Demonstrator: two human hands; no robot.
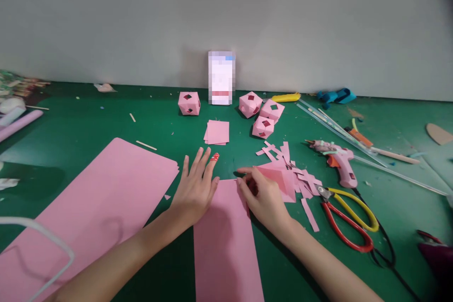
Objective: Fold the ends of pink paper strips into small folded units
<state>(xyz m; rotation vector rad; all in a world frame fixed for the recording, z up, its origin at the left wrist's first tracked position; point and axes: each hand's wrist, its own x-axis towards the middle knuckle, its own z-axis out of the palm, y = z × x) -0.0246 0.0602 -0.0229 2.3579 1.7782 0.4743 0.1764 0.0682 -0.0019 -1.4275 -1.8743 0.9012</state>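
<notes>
A long strip of pink paper (226,255) lies lengthwise in front of me on the green table. My left hand (194,186) rests at its upper left edge, fingers stretched out, with a red-and-white wrap on one finger. At the upper right corner, my right hand (264,193) has its fingers curled and pinches the paper's edge. A small dark spot shows by its index fingertip; I cannot make out what it is. Just beyond the hands sits a small stack of pink paper squares (217,132). To the right, a folded pink paper piece (283,181) lies among cut strips (309,214).
Pink paper balls with cut-out holes (189,104) stand near a propped phone (221,78). Red-and-yellow-handled scissors (348,219) and a pink glue gun (338,160) with a black cord lie right. Large pink sheets (106,193) cover the left, with a white bent tube (46,233) above them.
</notes>
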